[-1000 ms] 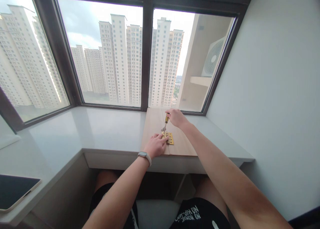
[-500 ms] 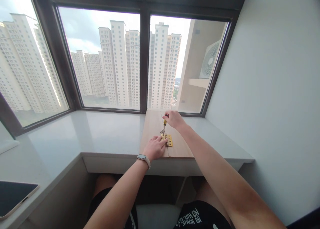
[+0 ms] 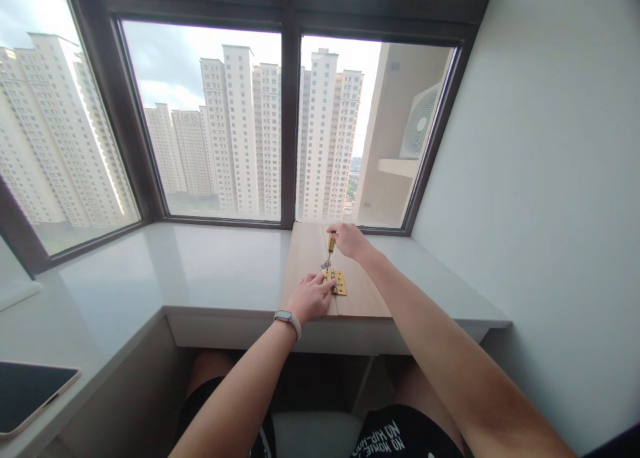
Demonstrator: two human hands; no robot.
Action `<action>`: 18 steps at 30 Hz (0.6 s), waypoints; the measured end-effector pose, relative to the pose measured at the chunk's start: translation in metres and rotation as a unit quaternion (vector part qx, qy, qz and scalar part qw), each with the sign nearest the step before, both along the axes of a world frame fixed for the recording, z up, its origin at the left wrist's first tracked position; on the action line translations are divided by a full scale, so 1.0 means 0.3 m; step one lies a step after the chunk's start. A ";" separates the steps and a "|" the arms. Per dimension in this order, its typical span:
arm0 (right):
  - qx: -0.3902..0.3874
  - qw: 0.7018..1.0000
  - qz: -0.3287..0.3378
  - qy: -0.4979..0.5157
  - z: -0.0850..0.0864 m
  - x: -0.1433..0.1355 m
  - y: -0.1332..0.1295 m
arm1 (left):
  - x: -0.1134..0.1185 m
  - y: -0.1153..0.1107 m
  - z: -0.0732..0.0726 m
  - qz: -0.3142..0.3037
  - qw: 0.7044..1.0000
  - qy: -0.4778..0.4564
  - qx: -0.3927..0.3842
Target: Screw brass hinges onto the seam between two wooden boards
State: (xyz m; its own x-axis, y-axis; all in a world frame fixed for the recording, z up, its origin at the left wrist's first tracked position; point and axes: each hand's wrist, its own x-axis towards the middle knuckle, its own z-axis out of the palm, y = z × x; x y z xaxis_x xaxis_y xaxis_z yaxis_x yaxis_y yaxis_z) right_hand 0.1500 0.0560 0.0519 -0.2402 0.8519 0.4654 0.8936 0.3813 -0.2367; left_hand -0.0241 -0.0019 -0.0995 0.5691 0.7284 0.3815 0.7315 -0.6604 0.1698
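Right hand (image 3: 350,241) wraps screwdriver (image 3: 330,246) handle, tip down at hinge (image 3: 337,282); left hand (image 3: 311,297) pins it flat. Hinge: stiff, slick metal, likely to skate — hold at leaf edge.

Bare sill (image 3: 210,265) left of board (image 3: 305,258); window frame (image 3: 290,145) close behind; wall (image 3: 525,211) to right

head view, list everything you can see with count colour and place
hinge: 1, brass, flat on the boards by the left fingertips
screwdriver: 1, yellow handle, upright over the hinge
wooden boards: 2, light brown, side by side on the sill
windowsill counter: 1, white, under the windows
tablet: 1, dark screen, far left on the counter
air conditioner unit: 1, white, outside the right window
smartwatch: 1, pale band, left wrist
left hand: 1, pressing on the hinge
right hand: 1, gripping the screwdriver
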 end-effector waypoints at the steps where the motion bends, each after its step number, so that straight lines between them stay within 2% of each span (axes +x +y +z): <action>1: 0.003 1.000 -0.001 0.002 0.001 0.001 0.000 | 0.000 0.000 -0.001 0.000 1.000 -0.001 0.000; 9: 0.049 0.999 0.007 0.009 -0.002 0.005 -0.024 | 0.002 0.011 -0.015 -0.002 1.000 -0.009 0.007; 18: 0.067 0.998 0.002 0.010 -0.008 0.004 -0.010 | 0.004 0.017 -0.022 0.000 1.000 -0.004 0.009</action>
